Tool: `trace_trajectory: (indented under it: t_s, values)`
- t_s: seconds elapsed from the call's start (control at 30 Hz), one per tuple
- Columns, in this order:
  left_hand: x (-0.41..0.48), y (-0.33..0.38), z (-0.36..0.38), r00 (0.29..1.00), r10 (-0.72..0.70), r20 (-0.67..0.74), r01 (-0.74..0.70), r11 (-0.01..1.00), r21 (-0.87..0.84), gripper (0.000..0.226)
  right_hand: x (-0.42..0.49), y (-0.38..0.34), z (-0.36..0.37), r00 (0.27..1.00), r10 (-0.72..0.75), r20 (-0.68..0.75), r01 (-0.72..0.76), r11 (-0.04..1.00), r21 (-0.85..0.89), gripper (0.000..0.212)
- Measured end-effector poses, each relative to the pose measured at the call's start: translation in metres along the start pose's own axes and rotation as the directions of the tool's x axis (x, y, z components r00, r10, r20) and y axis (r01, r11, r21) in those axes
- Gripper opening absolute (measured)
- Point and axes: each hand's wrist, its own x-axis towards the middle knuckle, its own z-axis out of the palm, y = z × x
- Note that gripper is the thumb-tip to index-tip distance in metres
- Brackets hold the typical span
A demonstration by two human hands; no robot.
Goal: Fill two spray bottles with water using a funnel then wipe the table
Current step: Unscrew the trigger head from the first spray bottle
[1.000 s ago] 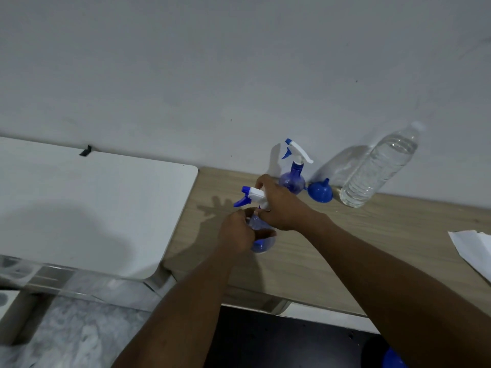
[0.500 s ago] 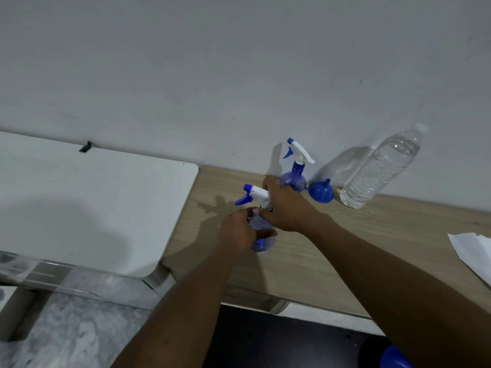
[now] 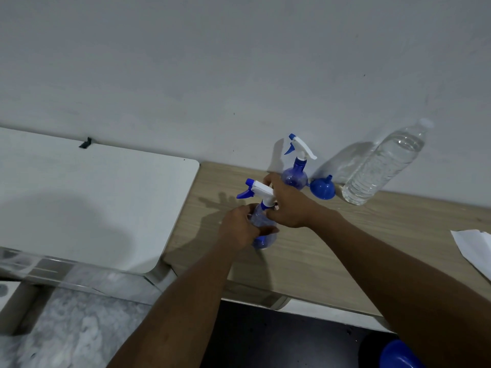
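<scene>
A blue spray bottle (image 3: 261, 221) stands on the wooden table (image 3: 345, 248). My left hand (image 3: 239, 228) grips its round body. My right hand (image 3: 288, 205) pinches the collar under its white and blue trigger head (image 3: 256, 189). A second blue spray bottle (image 3: 296, 173) with its trigger head on stands behind, near the wall. Beside it lies a blue funnel (image 3: 322, 187), mouth down. A clear water bottle (image 3: 382, 166) with water in it stands at the wall to the right.
A white cloth or paper (image 3: 475, 248) lies at the table's right edge. A white tabletop (image 3: 79, 203) adjoins the wooden table on the left. A blue round object (image 3: 398, 354) shows at the bottom right, below the table.
Both hands stay on the near spray bottle. The trigger head looks slightly raised and turned against my right hand; the view has shifted a little.
</scene>
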Motion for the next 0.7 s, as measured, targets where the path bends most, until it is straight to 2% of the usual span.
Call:
trace_trajectory:
  t_s: [0.13,0.27,0.4,0.5,0.57,0.63,0.67,0.7]
  values:
    - [-0.003,-0.001,0.000,0.999,0.035,-0.027,-0.035,0.999,0.001,0.060,-0.003,0.001,0.005,0.998,0.002,-0.067,-0.004,1.000,-0.022,0.055]
    - [-0.003,-0.005,0.000,0.997,0.037,-0.067,-0.039,0.999,-0.028,0.068,-0.006,0.002,0.005,0.999,-0.021,-0.038,0.022,1.000,0.007,0.049]
    - [-0.003,-0.004,0.000,0.997,0.058,-0.056,-0.059,0.998,-0.013,0.070,-0.007,0.003,-0.009,0.998,0.008,-0.056,-0.012,0.997,-0.075,0.028]
    - [-0.005,-0.003,-0.002,0.995,0.078,-0.062,-0.080,0.997,-0.024,0.079,-0.004,-0.009,-0.030,1.000,-0.007,-0.016,0.005,0.987,-0.163,0.014]
    - [-0.005,-0.005,-0.002,0.995,0.079,-0.056,-0.081,0.996,-0.031,0.080,-0.003,-0.016,-0.050,1.000,-0.009,0.006,0.010,0.988,-0.155,0.003]
    - [-0.006,-0.005,-0.002,0.994,0.084,-0.068,-0.087,0.995,-0.042,0.077,-0.005,-0.024,-0.069,0.999,-0.023,-0.024,0.020,0.993,-0.112,0.016]
    - [-0.005,-0.006,-0.002,0.993,0.093,-0.078,-0.097,0.994,-0.048,0.077,-0.006,-0.027,-0.078,0.999,-0.028,-0.047,0.023,0.996,-0.091,0.018]
    - [-0.004,-0.006,-0.002,0.992,0.100,-0.080,-0.103,0.994,-0.042,0.078,-0.007,-0.031,-0.085,0.998,-0.035,-0.047,0.030,0.995,-0.097,0.010]
